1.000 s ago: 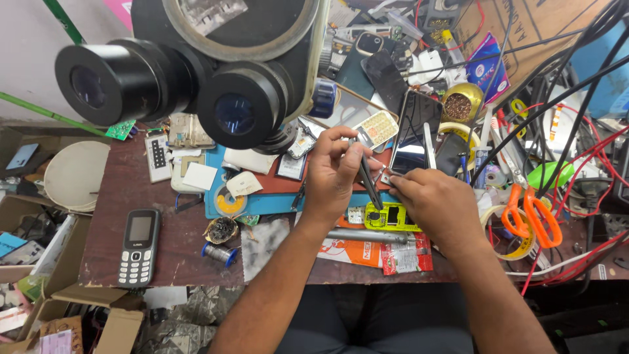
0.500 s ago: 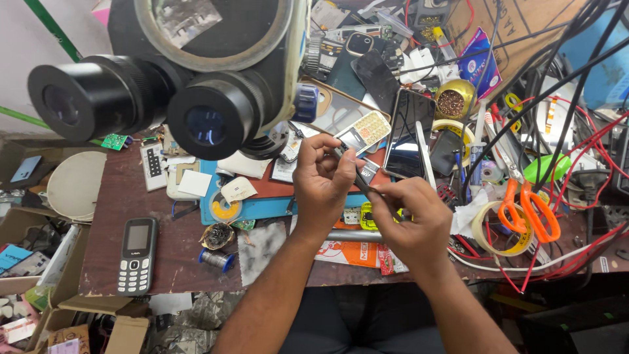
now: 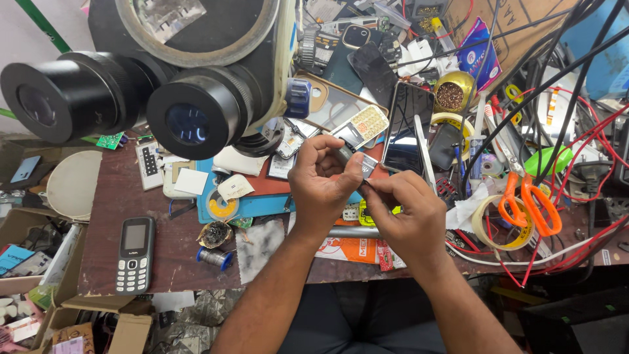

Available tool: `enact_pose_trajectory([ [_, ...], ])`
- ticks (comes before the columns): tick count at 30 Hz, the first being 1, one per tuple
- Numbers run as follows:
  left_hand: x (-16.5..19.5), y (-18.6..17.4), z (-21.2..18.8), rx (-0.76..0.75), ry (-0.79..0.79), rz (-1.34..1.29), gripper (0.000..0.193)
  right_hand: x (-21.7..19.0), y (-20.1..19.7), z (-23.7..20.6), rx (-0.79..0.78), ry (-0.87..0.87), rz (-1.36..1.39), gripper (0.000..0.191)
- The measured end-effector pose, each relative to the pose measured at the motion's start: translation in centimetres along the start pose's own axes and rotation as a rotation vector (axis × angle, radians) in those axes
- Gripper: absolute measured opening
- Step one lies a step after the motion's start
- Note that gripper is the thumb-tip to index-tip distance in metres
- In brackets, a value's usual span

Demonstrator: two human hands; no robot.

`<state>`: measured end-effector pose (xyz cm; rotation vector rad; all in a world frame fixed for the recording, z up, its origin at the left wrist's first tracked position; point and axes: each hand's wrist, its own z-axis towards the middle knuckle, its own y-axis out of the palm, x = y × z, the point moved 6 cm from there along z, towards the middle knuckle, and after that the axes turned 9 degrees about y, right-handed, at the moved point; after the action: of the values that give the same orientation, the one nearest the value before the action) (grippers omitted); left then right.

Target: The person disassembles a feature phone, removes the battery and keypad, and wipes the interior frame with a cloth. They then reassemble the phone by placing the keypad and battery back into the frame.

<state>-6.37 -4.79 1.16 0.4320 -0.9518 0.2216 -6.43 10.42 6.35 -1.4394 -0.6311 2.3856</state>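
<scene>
Both hands [image 3: 367, 190] have risen, pinching the metal part [image 3: 367, 165].

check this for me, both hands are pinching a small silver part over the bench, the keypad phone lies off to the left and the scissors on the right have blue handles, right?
Not quite: the head view shows the scissors with orange handles, not blue. The rest stands: the left hand and right hand pinch the small silver part, and the keypad phone lies to the left.

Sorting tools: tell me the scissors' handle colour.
Orange, on the scissors right of the hands; head view.
</scene>
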Motion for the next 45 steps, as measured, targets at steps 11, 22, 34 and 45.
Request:
enact_pose_trajectory([
  [11,-0.3,-0.1,-0.1,0.016,-0.043,-0.005,0.03,-0.6,-0.1,-0.2,-0.017,-0.106,-0.082,0.016],
  [22,-0.4,-0.1,-0.2,-0.019,-0.036,0.077,0.027,0.0,0.1,-1.0,-0.099,-0.156,-0.13,0.015],
  [34,-0.8,0.0,-0.3,0.025,-0.113,0.063,0.027,-0.2,-1.3,-0.1,-0.127,-0.322,-0.173,0.02],
  [45,-1.2,0.2,-0.6,-0.04,-0.13,-0.336,0.03,0.9,-1.9,-1.5,-0.02,0.079,0.118,0.02],
])
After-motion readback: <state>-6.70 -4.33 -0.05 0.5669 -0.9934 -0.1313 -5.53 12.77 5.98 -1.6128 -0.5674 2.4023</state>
